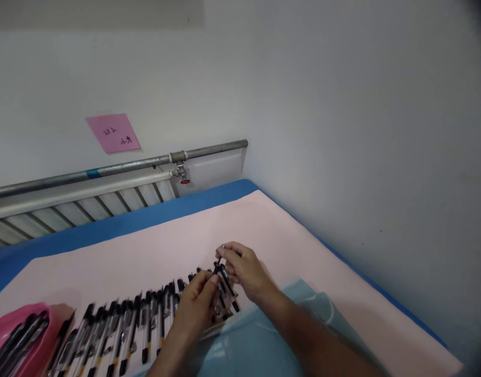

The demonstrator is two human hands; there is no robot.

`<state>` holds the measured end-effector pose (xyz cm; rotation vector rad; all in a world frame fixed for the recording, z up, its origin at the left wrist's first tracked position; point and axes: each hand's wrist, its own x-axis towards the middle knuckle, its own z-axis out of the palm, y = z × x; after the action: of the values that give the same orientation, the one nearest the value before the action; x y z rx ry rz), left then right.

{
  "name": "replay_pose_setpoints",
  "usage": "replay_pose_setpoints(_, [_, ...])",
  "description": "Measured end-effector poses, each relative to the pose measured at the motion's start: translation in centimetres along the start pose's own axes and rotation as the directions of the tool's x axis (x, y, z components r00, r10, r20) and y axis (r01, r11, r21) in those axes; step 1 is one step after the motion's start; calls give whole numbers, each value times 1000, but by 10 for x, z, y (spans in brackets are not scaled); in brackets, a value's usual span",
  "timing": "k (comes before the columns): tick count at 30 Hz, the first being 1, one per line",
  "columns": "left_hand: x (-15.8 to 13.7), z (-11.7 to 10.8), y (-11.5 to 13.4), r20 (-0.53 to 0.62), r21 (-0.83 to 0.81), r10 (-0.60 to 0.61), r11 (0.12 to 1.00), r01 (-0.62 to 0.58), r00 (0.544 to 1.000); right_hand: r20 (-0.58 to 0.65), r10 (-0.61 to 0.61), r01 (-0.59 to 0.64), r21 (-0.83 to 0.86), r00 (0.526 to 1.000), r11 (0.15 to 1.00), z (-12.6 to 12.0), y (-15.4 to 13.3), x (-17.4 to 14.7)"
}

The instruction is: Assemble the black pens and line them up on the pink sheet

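My left hand is closed, thumb and fingers pinching a slim black pen above the right end of a row of pens. My right hand is closed too, its fingertips on the upper black end of the same pen. Whether that end is a cap or a separate piece is too small to tell. Below and to the left, several clear-barrelled pens with black caps lie side by side. More pens lie just under my right hand.
A pink container with black pens in it stands at the lower left. Translucent blue plastic lies under my forearms. Pale pink sheeting covers the blue tabletop. Behind are a radiator, a pipe and a pink note.
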<state>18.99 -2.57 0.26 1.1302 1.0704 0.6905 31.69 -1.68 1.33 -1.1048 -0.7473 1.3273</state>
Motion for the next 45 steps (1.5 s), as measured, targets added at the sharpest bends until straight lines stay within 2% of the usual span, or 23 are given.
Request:
replay_pose_setpoints(3, [0, 2, -2, 11, 1, -2, 1000, 2, 1000, -119, -79, 92, 107, 990, 990, -9, -8, 6])
replay_pose_setpoints(6, [-2, 4, -2, 23, -2, -3, 1000, 3, 1000, -240, -152, 200, 189, 959, 962, -18, -13, 12])
replay_pose_setpoints(9, [-3, 3, 2, 32, 18, -26, 1000, 25, 999, -289, -146, 212, 210, 946, 954, -23, -15, 15])
replay_pose_setpoints(13, [-1, 0, 5, 13, -26, -54, 998, 54, 998, -214, -126, 158, 139, 969, 978, -20, -13, 11])
replay_pose_setpoints(18, [3, -2, 3, -13, -81, -59, 995, 58, 998, -15, 21, -22, -85, 1000, 996, -7, 0, 2])
replay_pose_setpoints(22, [0, -1, 6, -25, -79, -76, 994, 73, 997, 33, 30, -26, -119, 999, 993, 1, 8, 2])
replay_pose_setpoints(25, [-3, 1, 9, -7, -69, -105, 992, 105, 994, -78, -36, 34, -25, 996, 999, -4, 3, 9])
replay_pose_setpoints(26, [-4, 2, 10, 2, -68, -112, 991, 112, 994, -151, -82, 87, 25, 985, 996, -8, -1, 12])
replay_pose_setpoints(28, [-5, 2, 10, 9, -75, -119, 990, 119, 993, -313, -173, 219, 117, 934, 969, -19, -10, 18])
replay_pose_setpoints(29, [-5, 2, 9, 8, -89, -112, 990, 112, 994, -360, -196, 268, 162, 912, 950, -24, -14, 20])
replay_pose_setpoints(30, [-4, 2, 9, 5, -111, -95, 989, 95, 995, -364, -195, 276, 185, 911, 943, -28, -17, 20])
replay_pose_setpoints(31, [-3, 1, 7, 0, -135, -68, 989, 67, 998, -325, -173, 242, 183, 930, 953, -29, -19, 18])
replay_pose_setpoints(33, [-1, -2, 4, -22, -183, 7, 983, -11, 1000, -149, -73, 87, 89, 986, 992, -24, -18, 11])
replay_pose_setpoints(35, [1, -4, 1, -70, -191, 70, 978, -82, 995, 47, 52, -48, -82, 998, 995, -11, -12, 1])
replay_pose_setpoints(36, [2, -5, 0, -93, -172, 88, 980, -103, 992, 120, 79, -62, -143, 990, 988, -5, -8, -5])
replay_pose_setpoints(38, [2, -7, -2, -114, -112, 113, 986, -126, 987, 183, 49, -6, -225, 982, 974, 6, -2, -13])
replay_pose_setpoints(40, [2, -8, -2, -85, -61, 125, 990, -130, 989, 198, 17, 39, -275, 980, 961, 11, 1, -16])
replay_pose_setpoints(45, [4, -8, -4, 32, 29, 158, 987, -159, 987, 264, 94, 0, -336, 960, 942, 7, 5, -14])
